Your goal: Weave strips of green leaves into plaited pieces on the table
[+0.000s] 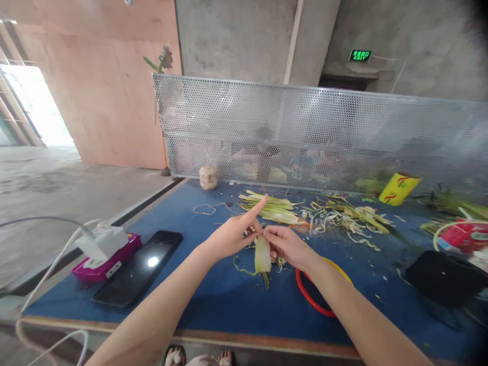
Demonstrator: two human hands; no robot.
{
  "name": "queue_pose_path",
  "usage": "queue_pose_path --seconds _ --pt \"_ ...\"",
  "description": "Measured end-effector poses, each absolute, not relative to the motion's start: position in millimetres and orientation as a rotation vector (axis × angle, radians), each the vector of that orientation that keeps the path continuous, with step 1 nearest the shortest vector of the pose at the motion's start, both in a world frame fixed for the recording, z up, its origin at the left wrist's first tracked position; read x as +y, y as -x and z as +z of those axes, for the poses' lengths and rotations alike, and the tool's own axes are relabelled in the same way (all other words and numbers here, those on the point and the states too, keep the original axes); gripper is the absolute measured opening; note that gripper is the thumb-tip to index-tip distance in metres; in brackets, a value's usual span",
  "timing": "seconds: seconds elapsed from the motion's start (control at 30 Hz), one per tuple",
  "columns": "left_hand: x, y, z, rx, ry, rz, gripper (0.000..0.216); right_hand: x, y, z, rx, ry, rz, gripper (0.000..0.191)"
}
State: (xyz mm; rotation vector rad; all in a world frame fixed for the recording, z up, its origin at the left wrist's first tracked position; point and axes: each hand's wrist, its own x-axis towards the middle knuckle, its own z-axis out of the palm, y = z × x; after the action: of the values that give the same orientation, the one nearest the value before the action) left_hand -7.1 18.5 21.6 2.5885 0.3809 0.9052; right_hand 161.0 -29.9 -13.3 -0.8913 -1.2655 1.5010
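Observation:
A pale green husk-like leaf [263, 256] hangs upright between my two hands, its broad pale end downward over the table. My left hand [237, 235] pinches at its top with thumb and fingers, the index finger stretched up and away. Meeting it from the right, my right hand [290, 245] has its thumb and index finger closed at the same upper end. Thin curled strips lie beneath, partly hidden. Past my hands is a pile of longer green leaves [272, 207]; shredded strips [339, 216] are heaped to its right.
On the blue table [224, 305] are a phone [139, 267], a purple power strip [109, 259] with a white charger, and a red-yellow ring [310, 295] under my right forearm. A twine spool [208, 177], yellow tube [398, 189] and black object [444, 279] stand farther out. A perforated metal screen [229, 117] borders the back.

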Motion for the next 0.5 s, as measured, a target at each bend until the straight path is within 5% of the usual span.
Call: queue_pose_path --seconds 0.5 --pt "17.6 3.8 22.1 0.526 -2.056 0.891 0.086 -26.9 -165.5 -15.4 -1.409 0.975 1.345 0.024"
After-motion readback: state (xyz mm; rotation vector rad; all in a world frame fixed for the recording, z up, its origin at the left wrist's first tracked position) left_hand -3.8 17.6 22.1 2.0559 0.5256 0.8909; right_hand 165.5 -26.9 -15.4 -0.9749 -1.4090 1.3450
